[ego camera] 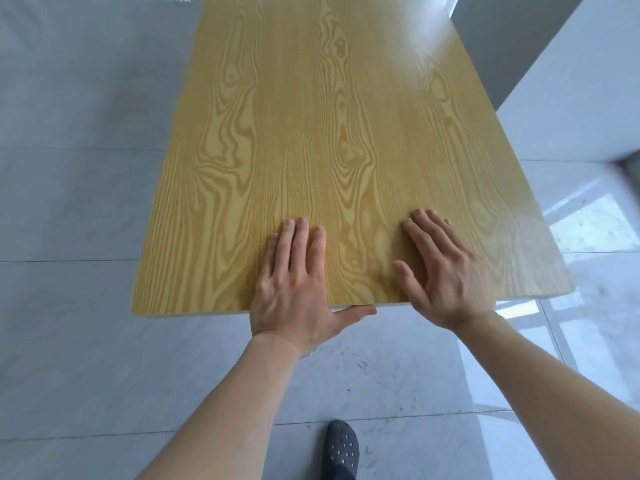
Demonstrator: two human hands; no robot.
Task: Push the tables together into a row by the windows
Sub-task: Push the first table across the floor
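Table [339, 140]: wood-grain top, standing on grey tiled floor [69, 202], white wall [571, 98] off its far right corner.
Left hand [294, 289]: flat, fingers extended on near edge, thumb hooked under; no grip.
Right hand [446, 271]: flat, open, palm down beside it.

bare forearms, no sleeves; dark perforated clog shoe [341, 448].

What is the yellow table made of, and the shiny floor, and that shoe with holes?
The table looks like board with a printed wood-grain laminate: bold swirling grain, smooth top with a soft sheen. It may not be solid wood. The floor looks like polished, marble-patterned tile: grout lines and bright window reflections. The shoe looks like dark foam or rubber, matte, with punched holes.
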